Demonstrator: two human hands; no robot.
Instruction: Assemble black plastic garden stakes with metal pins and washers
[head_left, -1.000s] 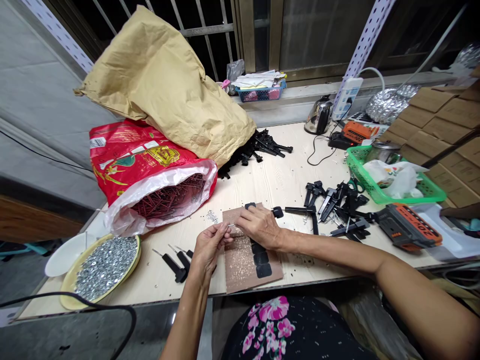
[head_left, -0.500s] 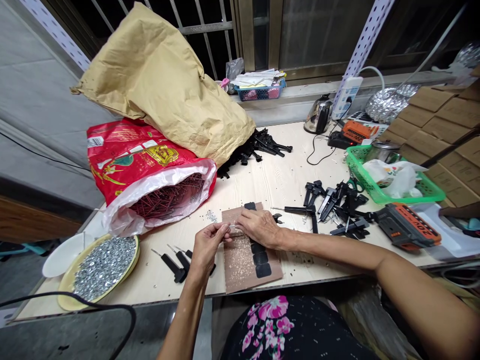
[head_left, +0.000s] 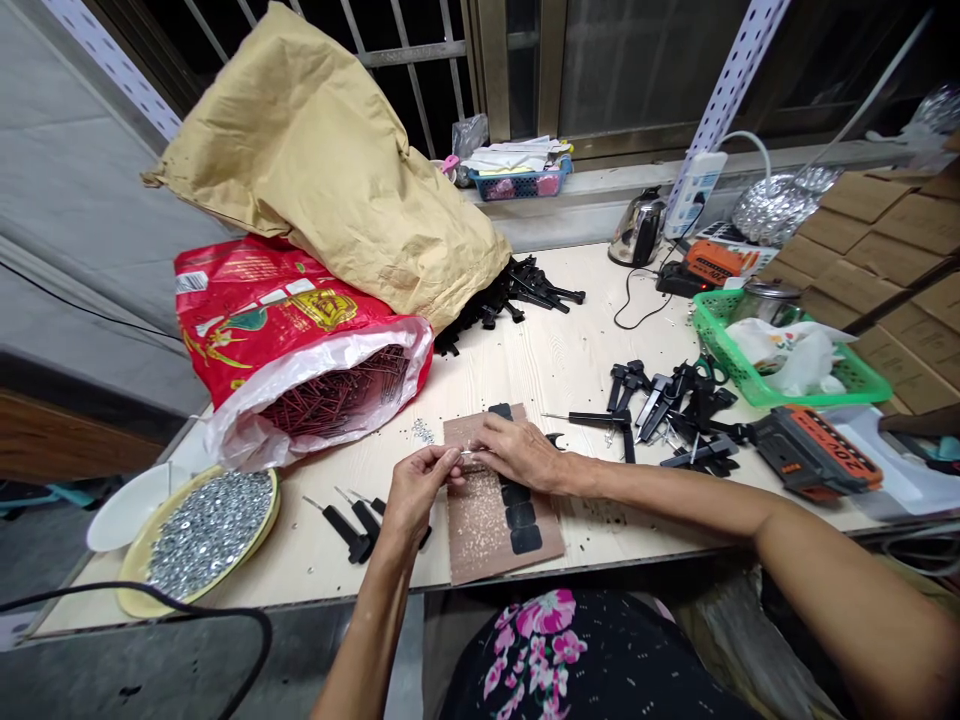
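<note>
My left hand [head_left: 411, 492] pinches one end of a thin silvery metal piece [head_left: 468, 453], too small for me to make out fully. Its other end lies at the closed fingertips of my right hand [head_left: 519, 453]. Both hands are over a brown board [head_left: 480, 540] with worn pale speckles and a row of black pads [head_left: 523, 515]. Left of the board, several black plastic parts with metal shafts [head_left: 346, 535] lie side by side, partly behind my left wrist. Small silvery bits [head_left: 423, 431] are scattered just beyond the board.
Left stand a yellow bowl of metal washers [head_left: 210, 530] and a red sack of screws [head_left: 300, 310]. A paper sack [head_left: 322, 170] spills black parts [head_left: 525, 287]. Right are a pile of black parts [head_left: 679, 405], a battery pack [head_left: 816, 452] and a green basket [head_left: 862, 385].
The fingers of my right hand have shifted slightly around the small metal piece. My left hand keeps its pinch in nearly the same place.
</note>
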